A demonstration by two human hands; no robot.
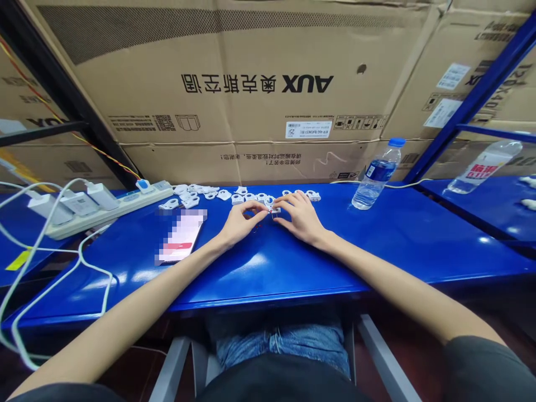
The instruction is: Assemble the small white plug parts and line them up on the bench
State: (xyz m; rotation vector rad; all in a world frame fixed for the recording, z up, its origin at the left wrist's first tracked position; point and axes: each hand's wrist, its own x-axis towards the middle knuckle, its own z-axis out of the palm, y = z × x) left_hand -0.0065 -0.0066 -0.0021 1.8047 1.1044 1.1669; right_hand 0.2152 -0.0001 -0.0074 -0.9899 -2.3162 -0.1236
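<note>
Both hands meet over the blue table (268,273), near its middle. My left hand (244,222) is closed, its thumb and forefinger pinched at a tiny reddish part beside a small white piece (275,210). My right hand (302,216) has its fingers bent around the right side of that same white piece, which shows metal prongs pointing down. Fingertips partly cover the piece. Just behind the hands lie several white ring-shaped plastic parts (224,195) in a loose row.
A phone (183,235) lies left of my left hand. Farther left are a power strip (125,204) with chargers and looping white cables (79,251). A water bottle (378,174) stands at the right. Cardboard boxes (251,44) form the back wall.
</note>
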